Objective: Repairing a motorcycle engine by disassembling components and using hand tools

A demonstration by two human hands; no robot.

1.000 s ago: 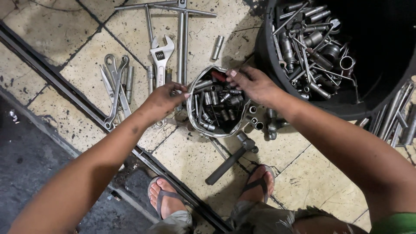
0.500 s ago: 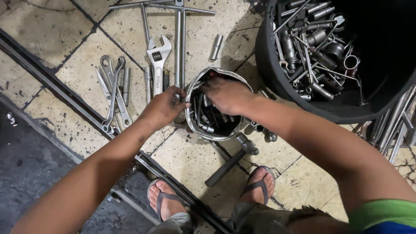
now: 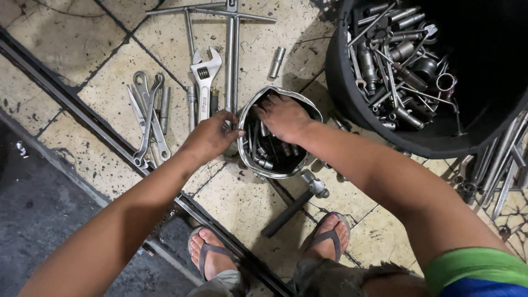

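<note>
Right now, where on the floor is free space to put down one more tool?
Bare tile lies at the upper left, left of the spanners, and in front of the metal tin, left of the hammer. It is crowded between tin and black bucket, and around the adjustable wrench.

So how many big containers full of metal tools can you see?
2. A dented metal tin sits between the hands: the left hand grips its rim, the right hand reaches inside. A big black bucket stands top right. More could be out of view.
</note>
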